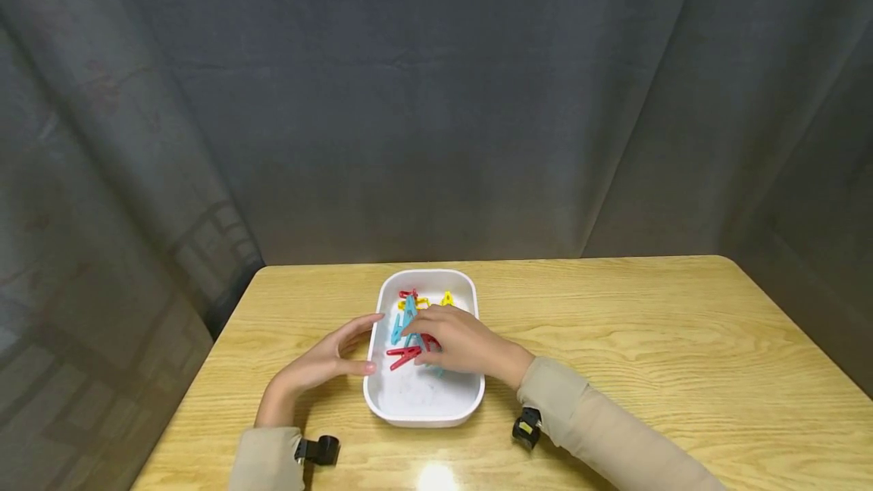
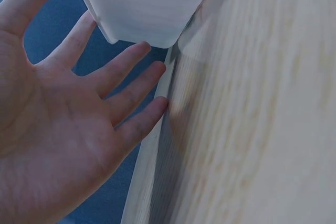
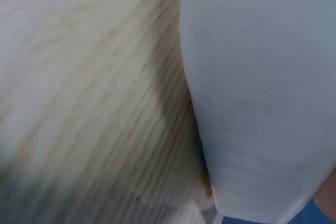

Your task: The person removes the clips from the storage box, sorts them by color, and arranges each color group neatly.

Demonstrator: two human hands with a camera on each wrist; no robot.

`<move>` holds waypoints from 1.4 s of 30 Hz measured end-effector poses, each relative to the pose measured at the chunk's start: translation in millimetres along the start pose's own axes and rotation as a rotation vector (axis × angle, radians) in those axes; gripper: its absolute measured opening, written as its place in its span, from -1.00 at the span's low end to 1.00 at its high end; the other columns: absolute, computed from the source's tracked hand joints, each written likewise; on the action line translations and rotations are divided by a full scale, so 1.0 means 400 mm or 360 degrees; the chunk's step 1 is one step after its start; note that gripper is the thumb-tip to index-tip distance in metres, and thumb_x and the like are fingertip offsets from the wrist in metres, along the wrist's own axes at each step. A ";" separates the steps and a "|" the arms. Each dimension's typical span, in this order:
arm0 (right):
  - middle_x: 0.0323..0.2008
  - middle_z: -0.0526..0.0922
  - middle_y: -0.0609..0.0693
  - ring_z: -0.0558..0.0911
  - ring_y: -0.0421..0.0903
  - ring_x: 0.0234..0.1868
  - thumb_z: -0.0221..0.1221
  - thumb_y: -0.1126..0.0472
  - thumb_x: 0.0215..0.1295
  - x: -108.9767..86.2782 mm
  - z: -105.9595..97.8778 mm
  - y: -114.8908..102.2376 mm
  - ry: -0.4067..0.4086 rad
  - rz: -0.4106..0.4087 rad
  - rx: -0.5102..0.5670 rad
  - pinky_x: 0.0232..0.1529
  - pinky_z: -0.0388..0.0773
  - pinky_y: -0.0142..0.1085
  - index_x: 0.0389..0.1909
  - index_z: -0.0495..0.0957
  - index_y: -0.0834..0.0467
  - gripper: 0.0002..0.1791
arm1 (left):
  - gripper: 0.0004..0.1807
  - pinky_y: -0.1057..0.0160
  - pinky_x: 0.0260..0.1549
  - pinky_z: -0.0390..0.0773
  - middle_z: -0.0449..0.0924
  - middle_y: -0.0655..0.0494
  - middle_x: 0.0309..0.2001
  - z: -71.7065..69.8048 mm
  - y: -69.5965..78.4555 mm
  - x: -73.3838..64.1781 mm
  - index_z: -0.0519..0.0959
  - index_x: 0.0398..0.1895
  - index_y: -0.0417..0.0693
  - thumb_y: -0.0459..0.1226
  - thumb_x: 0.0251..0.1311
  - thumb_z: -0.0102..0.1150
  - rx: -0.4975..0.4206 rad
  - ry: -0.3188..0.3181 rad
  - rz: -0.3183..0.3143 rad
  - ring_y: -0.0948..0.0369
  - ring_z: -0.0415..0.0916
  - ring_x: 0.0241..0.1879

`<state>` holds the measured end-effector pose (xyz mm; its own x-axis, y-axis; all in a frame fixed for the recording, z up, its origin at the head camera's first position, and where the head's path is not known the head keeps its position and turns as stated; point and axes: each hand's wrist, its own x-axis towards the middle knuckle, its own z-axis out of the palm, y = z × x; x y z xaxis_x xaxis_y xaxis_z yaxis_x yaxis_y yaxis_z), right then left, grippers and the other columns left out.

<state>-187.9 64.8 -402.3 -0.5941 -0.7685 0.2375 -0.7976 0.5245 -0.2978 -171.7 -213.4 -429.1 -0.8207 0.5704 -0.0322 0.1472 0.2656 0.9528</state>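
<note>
A white plastic tray (image 1: 424, 409) holds several plastic clothespins in red, light blue and yellow. My left hand (image 1: 327, 358) is at the tray's left side, its fingers and thumb spread and touching the rim. In the left wrist view, that hand (image 2: 79, 108) shows its palm with fingers extended near the tray (image 2: 142, 9). My right hand (image 1: 457, 339) reaches over the right rim into the tray, fingers bent down among a light blue clothespin (image 1: 410, 308) and a red clothespin (image 1: 404, 357). Whether its fingertips pinch one is hidden.
The tray stands on a wooden table (image 1: 614, 324), with grey curtains (image 1: 436, 97) behind and at both sides. A yellow clothespin (image 1: 447, 298) lies toward the tray's far right. The tray's outer wall (image 3: 252, 87) fills much of the right wrist view.
</note>
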 end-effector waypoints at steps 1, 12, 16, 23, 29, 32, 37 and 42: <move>0.02 0.64 -0.14 0.55 -0.19 0.07 0.42 0.02 0.18 0.007 0.004 0.001 -0.0025 -0.0012 -0.0011 0.20 0.40 -0.25 0.06 0.66 0.04 -0.57 | -0.18 -0.27 0.32 0.11 0.11 -0.18 0.49 -0.001 0.000 0.000 0.15 0.52 -0.12 -0.32 0.23 0.33 -0.0002 -0.0003 0.0004 -0.20 0.04 0.44; -0.11 0.62 -0.14 0.54 -0.25 -0.08 0.41 -0.02 0.18 0.055 0.035 0.006 -0.0229 -0.0082 -0.0132 0.06 0.46 -0.37 0.02 0.68 0.04 -0.59 | -0.16 -0.32 0.31 0.07 0.05 -0.18 0.50 0.000 -0.001 0.000 0.13 0.52 -0.11 -0.30 0.24 0.33 -0.0031 -0.0017 -0.0001 -0.22 -0.01 0.45; -0.14 0.64 -0.17 0.52 -0.25 -0.09 0.42 0.00 0.18 0.060 0.040 0.005 -0.0248 -0.0096 -0.0159 0.05 0.45 -0.37 0.00 0.69 0.04 -0.61 | -0.17 -0.32 0.32 0.04 0.04 -0.16 0.51 0.002 0.002 0.002 0.14 0.52 -0.08 -0.29 0.23 0.33 -0.0037 -0.0017 0.0000 -0.22 -0.01 0.45; -0.31 0.62 -0.30 0.40 -0.27 -0.23 0.41 -0.03 0.18 0.069 0.052 0.004 -0.0246 -0.0147 -0.0209 -0.09 0.36 -0.44 -0.11 0.72 -0.03 -0.71 | -0.16 -0.32 0.32 0.05 0.05 -0.16 0.51 -0.002 0.007 0.002 0.14 0.52 -0.10 -0.30 0.23 0.34 -0.0015 -0.0015 0.0016 -0.22 -0.01 0.45; -0.39 0.58 -0.32 0.39 -0.28 -0.27 0.42 -0.04 0.16 0.069 0.050 0.005 -0.0217 -0.0173 -0.0179 -0.12 0.34 -0.45 -0.20 0.72 -0.05 -0.75 | -0.16 -0.29 0.33 0.06 0.05 -0.13 0.51 -0.003 0.008 0.004 0.14 0.53 -0.08 -0.30 0.23 0.34 -0.0013 -0.0023 0.0012 -0.20 0.00 0.45; -0.36 0.60 -0.29 0.42 -0.29 -0.26 0.42 -0.05 0.15 0.067 0.041 0.006 -0.0204 -0.0171 -0.0132 -0.10 0.37 -0.44 -0.19 0.72 -0.03 -0.74 | -0.16 -0.29 0.32 0.09 0.05 -0.15 0.51 -0.002 0.008 0.000 0.14 0.53 -0.08 -0.29 0.23 0.34 -0.0007 -0.0017 -0.0005 -0.21 0.00 0.45; -0.26 0.64 -0.21 0.51 -0.26 -0.19 0.45 0.01 0.13 0.057 0.005 0.009 -0.0167 -0.0180 -0.0066 0.00 0.44 -0.37 -0.16 0.72 0.00 -0.72 | -0.15 -0.27 0.31 0.13 0.04 -0.17 0.51 -0.001 0.005 -0.004 0.13 0.53 -0.08 -0.28 0.23 0.34 -0.0015 -0.0014 -0.0040 -0.22 -0.01 0.45; -0.19 0.67 -0.23 0.52 -0.21 -0.08 0.44 0.02 0.13 0.036 -0.051 0.016 -0.0147 -0.0183 -0.0107 0.09 0.42 -0.30 -0.13 0.70 -0.02 -0.71 | -0.15 -0.26 0.32 0.12 0.04 -0.19 0.51 -0.002 0.003 -0.006 0.12 0.53 -0.07 -0.29 0.23 0.34 -0.0030 -0.0013 -0.0057 -0.23 -0.02 0.45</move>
<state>-203.5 64.6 -381.9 -0.4890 -0.8537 0.1793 -0.8667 0.4523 -0.2102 -169.8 -215.0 -427.6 -0.8206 0.5674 -0.0687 0.1075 0.2714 0.9565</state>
